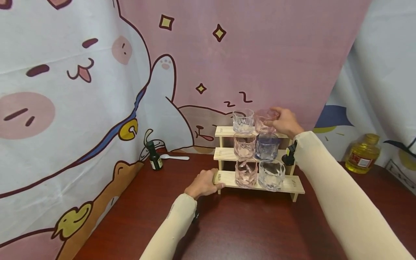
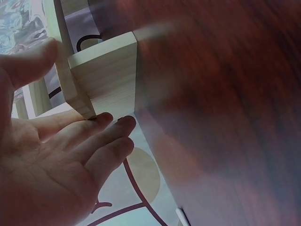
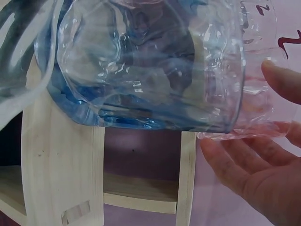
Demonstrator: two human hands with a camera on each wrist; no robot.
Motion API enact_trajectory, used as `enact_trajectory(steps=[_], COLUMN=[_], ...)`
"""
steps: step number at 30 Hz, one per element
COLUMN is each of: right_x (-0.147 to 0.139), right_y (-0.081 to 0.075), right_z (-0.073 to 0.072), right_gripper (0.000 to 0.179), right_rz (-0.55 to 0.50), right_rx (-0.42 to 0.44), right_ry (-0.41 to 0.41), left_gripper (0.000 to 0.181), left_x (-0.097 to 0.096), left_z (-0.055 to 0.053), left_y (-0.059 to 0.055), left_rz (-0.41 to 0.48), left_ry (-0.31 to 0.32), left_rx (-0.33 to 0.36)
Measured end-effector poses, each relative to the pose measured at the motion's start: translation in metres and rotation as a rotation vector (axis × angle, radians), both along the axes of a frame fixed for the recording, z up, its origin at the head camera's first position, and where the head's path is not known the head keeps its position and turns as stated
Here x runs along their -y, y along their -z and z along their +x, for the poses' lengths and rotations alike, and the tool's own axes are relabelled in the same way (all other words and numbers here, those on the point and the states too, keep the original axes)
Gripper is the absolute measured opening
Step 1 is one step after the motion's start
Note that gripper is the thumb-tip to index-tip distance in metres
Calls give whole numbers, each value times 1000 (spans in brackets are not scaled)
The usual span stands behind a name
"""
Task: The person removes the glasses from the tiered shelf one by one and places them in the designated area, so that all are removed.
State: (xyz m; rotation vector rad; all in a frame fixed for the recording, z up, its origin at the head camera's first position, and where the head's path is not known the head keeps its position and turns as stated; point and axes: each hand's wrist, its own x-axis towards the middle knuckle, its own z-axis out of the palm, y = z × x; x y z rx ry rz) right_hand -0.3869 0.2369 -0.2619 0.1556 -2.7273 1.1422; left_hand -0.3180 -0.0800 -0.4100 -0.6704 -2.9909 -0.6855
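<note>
A three-tier wooden rack (image 1: pixel 224 154) carries clear, pink and blue glasses, two to a tier. My right hand (image 1: pixel 286 122) holds the pink glass (image 1: pixel 264 119) at the right of the top tier. Its thumb and fingers go round that glass in the right wrist view, behind the blue glass (image 3: pixel 141 94). Beside the pink glass stands a clear glass (image 1: pixel 243 121). My left hand (image 1: pixel 204 183) grips the left end of the bottom tier; in the left wrist view the thumb (image 2: pixel 35 63) lies on one side of the board, with fingers (image 2: pixel 89 136) at its end and other side.
Left of the rack, a small dark bottle (image 1: pixel 155 157) stands near a white spoon (image 1: pixel 175 157). At the right is a bottle of yellow oil (image 1: pixel 362 154). A printed cloth (image 1: pixel 276 47) hangs behind the dark red table (image 1: pixel 247 227).
</note>
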Motion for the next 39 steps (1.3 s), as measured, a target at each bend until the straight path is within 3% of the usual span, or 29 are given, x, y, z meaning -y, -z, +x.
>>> enact_trajectory(steps=[8,25,39], right_x=[-4,-27,-78], right_y=[1,-4,1], right_z=[2,10,29], right_gripper=[75,72,75], right_rz=[-57,-5,4], right_rx=[-30,-95,-94], right_ry=[50,95,205], left_gripper=[41,43,46], left_x=[1,1,3], left_z=[-1,-2,-2], left_y=[1,3,0], left_rz=[5,8,21], left_ry=[4,9,15], left_rx=[-4,-15,-9])
